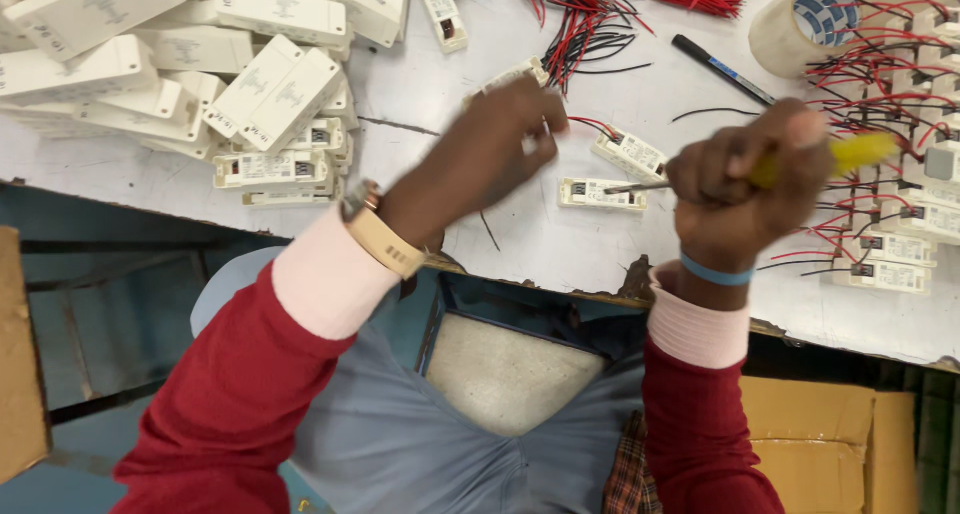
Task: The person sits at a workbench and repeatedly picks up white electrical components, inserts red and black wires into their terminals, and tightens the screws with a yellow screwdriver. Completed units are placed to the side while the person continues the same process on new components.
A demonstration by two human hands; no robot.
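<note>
My right hand (745,179) fists a yellow screwdriver (850,154), tip by a white module (602,194) on the tabletop (560,244). Left hand (495,149) pinches another wired module (515,74). White boxes (180,74) piled left of it; tape roll (805,19) far right.

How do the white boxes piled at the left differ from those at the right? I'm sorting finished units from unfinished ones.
The left pile lies heaped, boxes overlapping and many face down, with no wires showing. The right-hand boxes lie flat in rows, each with red and black wires attached. Both are small white rectangular plastic cases on the white table.
</note>
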